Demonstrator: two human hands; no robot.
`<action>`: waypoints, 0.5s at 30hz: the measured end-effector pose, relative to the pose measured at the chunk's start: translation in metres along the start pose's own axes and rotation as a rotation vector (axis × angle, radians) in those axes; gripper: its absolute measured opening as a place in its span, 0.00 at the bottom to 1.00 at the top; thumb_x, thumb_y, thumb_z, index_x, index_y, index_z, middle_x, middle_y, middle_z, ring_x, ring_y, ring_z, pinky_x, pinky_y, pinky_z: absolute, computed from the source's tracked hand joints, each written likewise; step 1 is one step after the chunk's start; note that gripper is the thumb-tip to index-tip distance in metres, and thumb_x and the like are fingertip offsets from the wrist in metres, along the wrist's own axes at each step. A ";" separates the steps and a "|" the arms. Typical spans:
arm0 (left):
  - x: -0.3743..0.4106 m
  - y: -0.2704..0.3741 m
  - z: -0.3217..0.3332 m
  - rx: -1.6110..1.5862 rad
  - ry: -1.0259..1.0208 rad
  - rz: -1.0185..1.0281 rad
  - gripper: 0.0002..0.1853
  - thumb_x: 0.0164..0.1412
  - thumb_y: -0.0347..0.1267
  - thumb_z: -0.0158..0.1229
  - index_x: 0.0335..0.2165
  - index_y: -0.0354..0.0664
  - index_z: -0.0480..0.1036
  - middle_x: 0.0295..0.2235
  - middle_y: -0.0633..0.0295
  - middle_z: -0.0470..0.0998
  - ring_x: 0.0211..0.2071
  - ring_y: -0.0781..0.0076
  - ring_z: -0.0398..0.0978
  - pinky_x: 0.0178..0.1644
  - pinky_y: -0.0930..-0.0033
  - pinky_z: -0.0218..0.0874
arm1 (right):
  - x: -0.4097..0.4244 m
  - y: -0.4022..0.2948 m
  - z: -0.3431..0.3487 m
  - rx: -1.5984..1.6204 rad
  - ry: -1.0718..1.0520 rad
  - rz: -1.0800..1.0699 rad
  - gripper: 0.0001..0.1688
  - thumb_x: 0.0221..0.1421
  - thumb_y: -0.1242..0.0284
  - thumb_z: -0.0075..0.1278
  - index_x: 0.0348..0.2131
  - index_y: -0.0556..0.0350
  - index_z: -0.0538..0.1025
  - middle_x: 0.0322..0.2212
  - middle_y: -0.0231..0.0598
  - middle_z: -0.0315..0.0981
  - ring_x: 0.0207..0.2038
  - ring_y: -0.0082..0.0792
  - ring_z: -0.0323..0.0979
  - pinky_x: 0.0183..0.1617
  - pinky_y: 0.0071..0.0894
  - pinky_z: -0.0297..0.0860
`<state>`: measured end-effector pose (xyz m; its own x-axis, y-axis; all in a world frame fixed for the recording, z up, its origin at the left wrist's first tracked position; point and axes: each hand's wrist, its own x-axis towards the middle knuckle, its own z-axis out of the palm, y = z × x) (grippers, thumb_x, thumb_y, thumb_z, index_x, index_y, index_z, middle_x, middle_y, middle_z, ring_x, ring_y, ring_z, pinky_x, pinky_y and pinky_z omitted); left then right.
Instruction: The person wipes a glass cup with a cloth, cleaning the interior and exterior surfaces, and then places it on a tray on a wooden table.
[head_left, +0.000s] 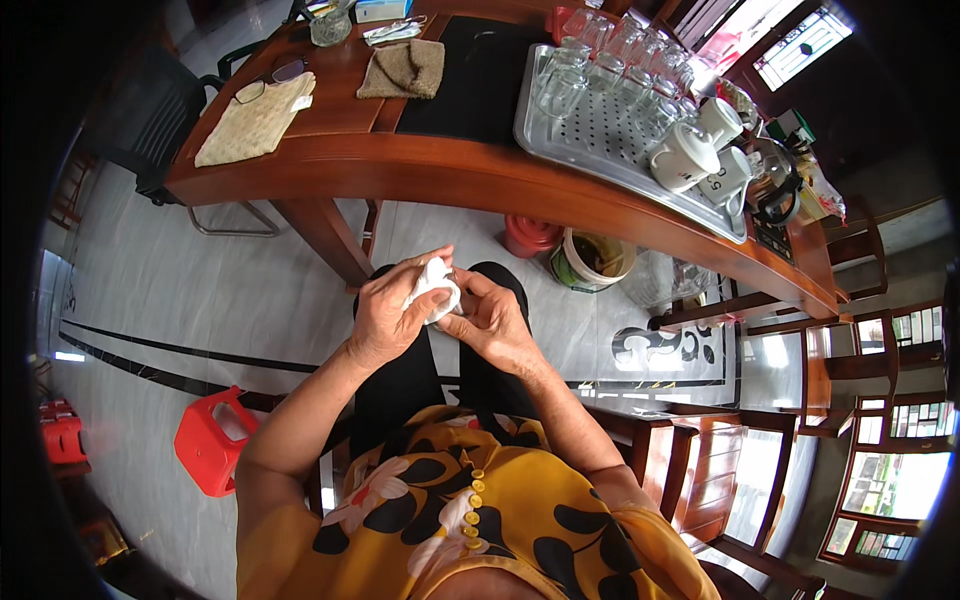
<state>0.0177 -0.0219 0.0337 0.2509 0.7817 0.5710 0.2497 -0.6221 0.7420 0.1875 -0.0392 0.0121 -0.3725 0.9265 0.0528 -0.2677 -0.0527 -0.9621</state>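
Observation:
Above my lap, my left hand (390, 315) grips a crumpled white cloth or tissue (435, 289), its thumb pressed on the front. My right hand (490, 321) is close against it, fingers curled around a small object at the cloth's right side; a clear rim seems to show between the hands, but the object is mostly hidden and I cannot tell what it is. Beyond the hands, on the wooden table (450, 169), lies a metal tray (592, 142) with several upturned clear glasses (562, 90) and white lidded mugs (684, 157).
A brown cloth (405, 69), a cream cloth (255, 124) and eyeglasses (250, 92) lie on the table. A glass coffee pot (772, 176) stands right of the tray. Under the table are a red bucket (531, 236) and a white bucket (570, 274). A red plastic stool (206, 450) is at left.

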 end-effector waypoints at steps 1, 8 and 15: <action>0.001 0.002 -0.001 0.013 0.005 0.006 0.20 0.58 0.36 0.58 0.44 0.31 0.71 0.42 0.52 0.77 0.39 0.61 0.78 0.41 0.69 0.71 | 0.001 -0.003 0.002 -0.014 -0.014 0.009 0.30 0.50 0.81 0.56 0.52 0.66 0.62 0.39 0.36 0.66 0.42 0.25 0.71 0.45 0.24 0.70; -0.002 0.008 -0.002 -0.094 0.242 0.108 0.17 0.61 0.39 0.55 0.37 0.31 0.71 0.45 0.51 0.75 0.39 0.67 0.77 0.40 0.71 0.69 | 0.003 -0.024 0.012 -0.010 -0.018 -0.080 0.30 0.49 0.82 0.57 0.50 0.64 0.64 0.40 0.37 0.68 0.42 0.25 0.72 0.46 0.26 0.70; -0.007 -0.014 0.006 -0.385 0.317 -0.284 0.18 0.68 0.40 0.42 0.41 0.36 0.70 0.42 0.62 0.73 0.31 0.84 0.69 0.31 0.80 0.64 | 0.023 -0.085 -0.013 -0.082 0.247 -0.460 0.31 0.47 0.81 0.59 0.49 0.62 0.63 0.38 0.38 0.73 0.44 0.30 0.72 0.50 0.32 0.68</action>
<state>0.0182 -0.0192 0.0169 -0.0834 0.9278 0.3637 -0.1071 -0.3712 0.9224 0.2133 -0.0084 0.0918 -0.0102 0.9078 0.4193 -0.2803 0.3999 -0.8726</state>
